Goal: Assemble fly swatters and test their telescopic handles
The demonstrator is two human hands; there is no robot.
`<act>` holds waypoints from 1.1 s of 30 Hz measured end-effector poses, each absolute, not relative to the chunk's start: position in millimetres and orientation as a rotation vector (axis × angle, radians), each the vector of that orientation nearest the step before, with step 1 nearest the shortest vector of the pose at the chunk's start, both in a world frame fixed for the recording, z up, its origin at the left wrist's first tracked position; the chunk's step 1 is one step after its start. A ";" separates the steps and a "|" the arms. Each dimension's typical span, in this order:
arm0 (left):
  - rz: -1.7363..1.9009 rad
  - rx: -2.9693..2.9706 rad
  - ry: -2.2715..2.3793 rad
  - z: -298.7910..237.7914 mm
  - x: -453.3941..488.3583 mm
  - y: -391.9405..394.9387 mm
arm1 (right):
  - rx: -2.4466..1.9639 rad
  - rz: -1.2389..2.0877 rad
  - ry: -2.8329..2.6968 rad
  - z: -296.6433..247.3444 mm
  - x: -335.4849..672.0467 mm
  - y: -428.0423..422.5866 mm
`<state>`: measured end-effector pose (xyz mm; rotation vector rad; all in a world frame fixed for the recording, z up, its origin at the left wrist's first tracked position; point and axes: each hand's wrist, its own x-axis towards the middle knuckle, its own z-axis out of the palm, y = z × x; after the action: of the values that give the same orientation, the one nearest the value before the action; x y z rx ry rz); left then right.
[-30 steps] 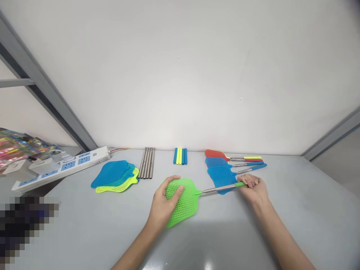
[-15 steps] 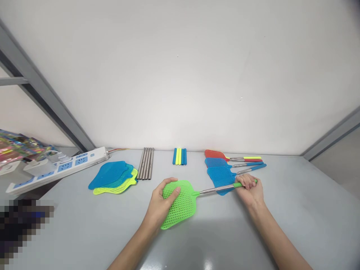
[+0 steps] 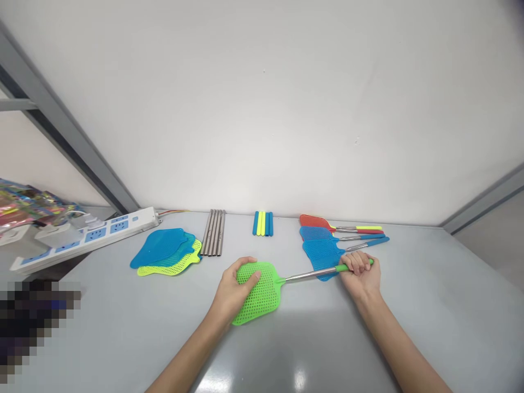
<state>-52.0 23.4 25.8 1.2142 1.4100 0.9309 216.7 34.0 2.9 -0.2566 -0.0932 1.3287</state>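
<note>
The left hand [image 3: 232,288] pinches the green swatter head [image 3: 264,297], the right hand [image 3: 362,277] curls around its handle [image 3: 341,268]; pulling too hard could snap the thin neck [image 3: 280,281]

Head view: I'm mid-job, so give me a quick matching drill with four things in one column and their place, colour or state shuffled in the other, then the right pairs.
Things
1. Left hand
2. Metal rods
3. Right hand
4. Power strip

Places, colours, states
A. Closed around the green handle
B. White, with blue socket faces
C. Thumb on top of the green mesh head
D. Side by side, between the loose mesh heads and the short tubes

Pairs: 1-C, 2-D, 3-A, 4-B
</note>
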 end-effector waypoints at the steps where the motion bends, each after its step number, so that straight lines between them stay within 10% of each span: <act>1: 0.923 1.206 1.401 24.3 -51.9 23.5 | -0.257 1.329 -0.093 4.4 216.5 33.8; 33: 0.901 1.002 1.344 36.2 -46.6 19.2 | -0.321 1.290 -0.132 -5.8 196.0 30.1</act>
<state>-46.6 19.2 36.2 1.0019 1.3440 0.9005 196.0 30.1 -5.8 -0.3213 -0.1319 1.2900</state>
